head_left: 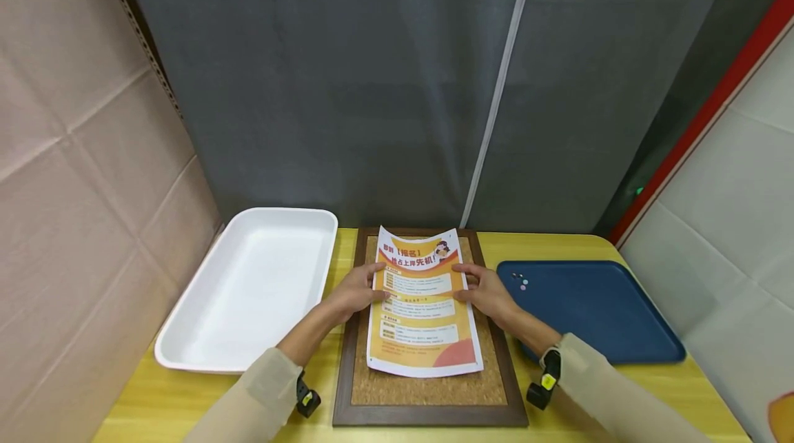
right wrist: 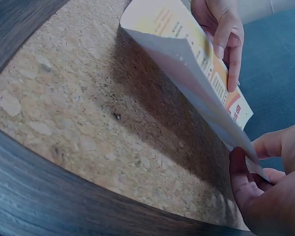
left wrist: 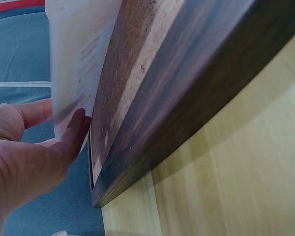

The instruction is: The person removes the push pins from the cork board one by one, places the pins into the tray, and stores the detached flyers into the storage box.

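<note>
An orange and white printed poster sheet (head_left: pixel 424 350) is held between my two hands over a cork board (head_left: pixel 428 395) with a dark wooden frame. My left hand (head_left: pixel 358 291) pinches its left edge, and my right hand (head_left: pixel 486 293) pinches the right edge a little above mid-height. In the right wrist view the sheet (right wrist: pixel 187 88) bows and stands off the cork, casting a shadow on it. Fingers lie on both faces of the paper (left wrist: pixel 81 54) in the left wrist view. The cork under the sheet is hidden from the head view.
To the left stands a white tray (head_left: pixel 260 284) with raised walls. A dark blue tray (head_left: pixel 602 312) lies on the right, with several small pin-like pieces (head_left: pixel 524 284) near its upper left corner. A grey curtain (head_left: pixel 372 98) hangs behind the yellow wooden table (head_left: pixel 533 244).
</note>
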`<state>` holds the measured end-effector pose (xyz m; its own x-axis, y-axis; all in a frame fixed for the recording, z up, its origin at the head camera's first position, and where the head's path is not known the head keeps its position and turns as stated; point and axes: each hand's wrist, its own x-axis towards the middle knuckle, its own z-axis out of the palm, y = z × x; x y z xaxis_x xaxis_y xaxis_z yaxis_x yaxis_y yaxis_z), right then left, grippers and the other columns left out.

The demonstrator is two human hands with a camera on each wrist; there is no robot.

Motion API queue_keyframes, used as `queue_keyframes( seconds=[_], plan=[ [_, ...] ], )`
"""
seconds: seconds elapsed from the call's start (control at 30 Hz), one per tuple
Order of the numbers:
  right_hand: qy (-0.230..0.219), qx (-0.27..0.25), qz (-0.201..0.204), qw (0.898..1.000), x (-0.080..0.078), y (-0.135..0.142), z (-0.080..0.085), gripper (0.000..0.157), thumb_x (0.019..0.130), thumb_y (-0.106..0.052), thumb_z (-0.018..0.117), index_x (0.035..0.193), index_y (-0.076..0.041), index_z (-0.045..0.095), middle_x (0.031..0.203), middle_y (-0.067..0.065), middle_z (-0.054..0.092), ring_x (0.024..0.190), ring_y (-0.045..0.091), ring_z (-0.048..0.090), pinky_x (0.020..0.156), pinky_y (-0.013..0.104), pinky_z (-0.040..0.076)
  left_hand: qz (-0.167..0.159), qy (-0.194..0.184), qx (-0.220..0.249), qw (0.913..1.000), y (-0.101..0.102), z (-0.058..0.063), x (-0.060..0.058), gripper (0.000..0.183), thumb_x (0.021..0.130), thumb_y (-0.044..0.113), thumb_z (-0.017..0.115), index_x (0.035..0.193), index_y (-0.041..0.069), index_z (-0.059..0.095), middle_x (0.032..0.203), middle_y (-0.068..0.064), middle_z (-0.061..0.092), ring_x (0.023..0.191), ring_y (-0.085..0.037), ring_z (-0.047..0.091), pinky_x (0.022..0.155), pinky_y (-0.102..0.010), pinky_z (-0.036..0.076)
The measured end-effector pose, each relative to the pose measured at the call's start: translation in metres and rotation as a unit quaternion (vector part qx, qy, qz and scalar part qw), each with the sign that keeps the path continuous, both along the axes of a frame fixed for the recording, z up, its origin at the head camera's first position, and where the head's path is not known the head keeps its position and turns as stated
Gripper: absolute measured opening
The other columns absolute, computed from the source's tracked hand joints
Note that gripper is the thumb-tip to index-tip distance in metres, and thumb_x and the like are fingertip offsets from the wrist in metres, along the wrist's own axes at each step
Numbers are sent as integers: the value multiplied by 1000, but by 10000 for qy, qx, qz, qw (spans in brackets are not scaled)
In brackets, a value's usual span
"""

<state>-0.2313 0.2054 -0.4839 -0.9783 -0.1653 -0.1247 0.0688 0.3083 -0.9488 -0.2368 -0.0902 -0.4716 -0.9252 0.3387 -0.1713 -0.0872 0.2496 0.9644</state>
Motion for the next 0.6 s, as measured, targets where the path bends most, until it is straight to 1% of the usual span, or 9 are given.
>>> queue_keyframes(
  seconds=[0.17, 0.27, 0.43, 0.5, 0.6],
  plan=[
    [19, 94, -9, 10000, 1, 1, 4, 63, 91, 9, 72, 151, 6, 52, 135, 32, 64, 96, 27, 75, 75, 31, 60, -31, 91, 187, 9998, -3, 3, 1, 73, 91, -19, 63, 158, -13, 34, 125, -33, 69, 103, -36, 76, 83, -39, 64],
    [10, 113, -9, 9999, 2, 2, 6, 62, 92, 7, 72, 151, 5, 52, 133, 31, 66, 95, 27, 75, 75, 32, 60, 43, 138, 192, 9997, -4, 4, 1, 74, 90, -20, 63, 157, -14, 34, 125, -35, 69, 103, -38, 76, 82, -42, 65],
    [31, 115, 33, 9999, 2, 3, 11, 61, 93, 5, 73, 151, 4, 52, 129, 30, 68, 91, 26, 76, 76, 33, 60, 302, 70, 43, 9995, -6, 7, 1, 73, 90, -19, 66, 157, -9, 40, 115, -28, 73, 95, -33, 77, 79, -41, 65],
    [45, 84, 54, 9999, 2, 2, 15, 62, 94, 4, 73, 151, 4, 52, 129, 30, 68, 92, 26, 76, 76, 33, 60, 349, 36, 4, 9994, -8, 9, 1, 72, 91, -18, 66, 158, -7, 41, 114, -26, 74, 94, -31, 77, 78, -41, 65],
    [64, 36, 32, 10000, 1, -2, 20, 62, 94, 4, 73, 152, 4, 51, 132, 30, 66, 95, 27, 77, 77, 32, 61, 390, 20, 10, 9992, -12, 12, 0, 72, 93, -17, 66, 158, -5, 41, 116, -26, 73, 95, -32, 77, 78, -41, 65]
  ],
)
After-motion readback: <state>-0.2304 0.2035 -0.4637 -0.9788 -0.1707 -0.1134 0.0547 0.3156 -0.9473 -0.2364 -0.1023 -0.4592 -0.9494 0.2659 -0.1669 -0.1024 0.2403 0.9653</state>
